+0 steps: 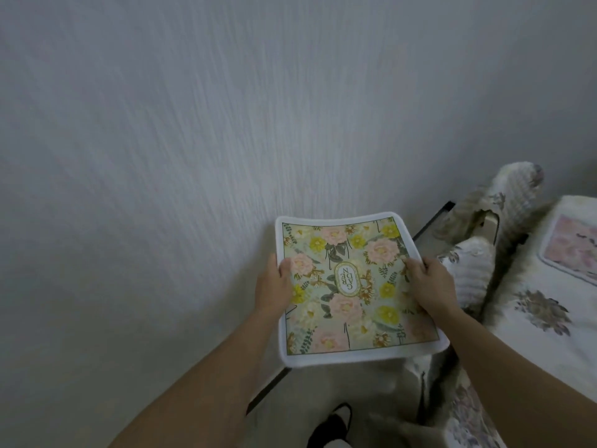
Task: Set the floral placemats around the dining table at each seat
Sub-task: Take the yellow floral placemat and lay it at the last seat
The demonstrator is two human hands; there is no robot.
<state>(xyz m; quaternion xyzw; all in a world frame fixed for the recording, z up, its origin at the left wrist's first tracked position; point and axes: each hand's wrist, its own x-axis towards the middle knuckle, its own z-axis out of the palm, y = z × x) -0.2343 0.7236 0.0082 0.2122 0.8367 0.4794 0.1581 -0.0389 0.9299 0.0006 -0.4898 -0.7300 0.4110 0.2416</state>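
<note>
I hold a floral placemat (355,286) with a white border, pink and yellow flowers and an oval "GARDEN" label in front of me, off the table, near the wall. My left hand (274,286) grips its left edge with the thumb on top. My right hand (429,282) grips its right edge. It may be more than one mat stacked; I cannot tell. On the dining table (533,334) at the right lies another floral placemat (571,250), pinkish, partly cut off by the frame edge.
A textured pale wall (193,156) fills the left and top. A chair (484,240) with a padded floral cover stands between me and the table, which has a white floral cloth. A dark skirting line (268,389) and my foot (332,425) show below.
</note>
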